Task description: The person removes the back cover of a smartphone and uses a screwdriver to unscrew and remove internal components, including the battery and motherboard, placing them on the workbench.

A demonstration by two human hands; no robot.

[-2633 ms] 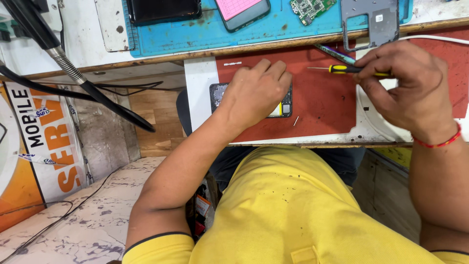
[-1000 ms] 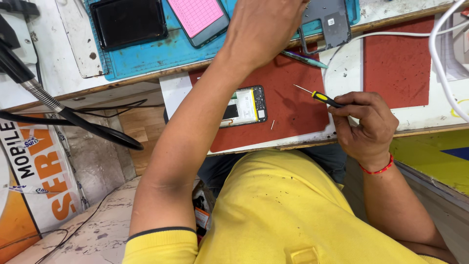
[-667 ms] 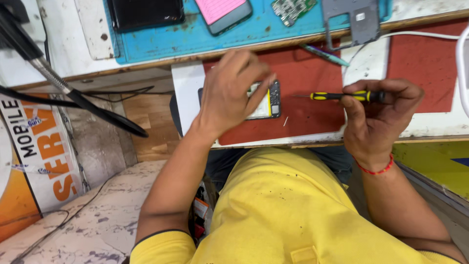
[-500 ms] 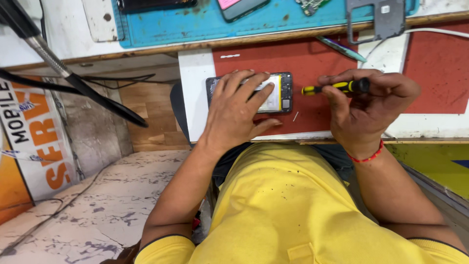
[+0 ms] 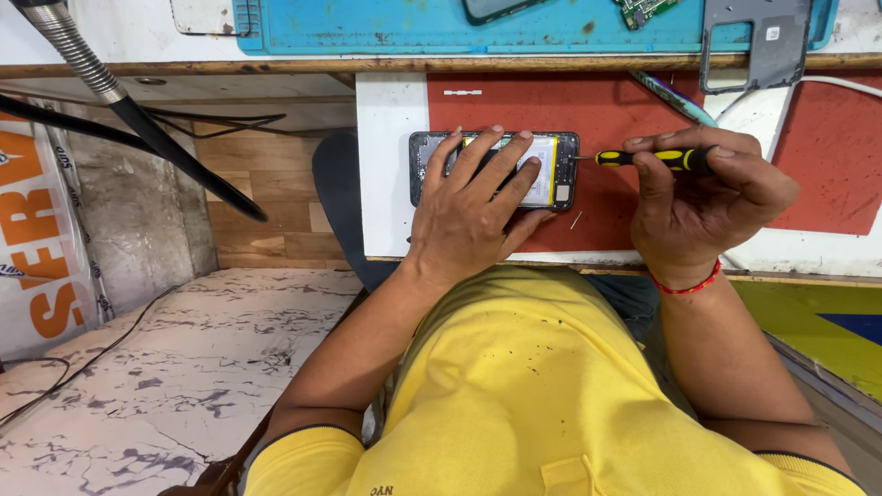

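Head view: opened phone (image 5: pixel 560 170) flat on red mat (image 5: pixel 625 101), tabletop edge near. Left hand (image 5: pixel 473 207) spread, pressing down on phone. Right hand (image 5: pixel 703 197) closed around screwdriver (image 5: pixel 643 159), tip at phone's right end. Risk: tip slipping, gouging battery; loose screw (image 5: pixel 575 220) just below phone rolling off.

White workbench (image 5: pixel 390 165), wooden front edge. Covered by a red mat (image 5: pixel 606 106), on which an opened phone (image 5: pixel 560 156) and a loose screw (image 5: pixel 575 220) are laid. A blue mat (image 5: pixel 413 28) is set behind, bearing a grey frame (image 5: pixel 767 41).
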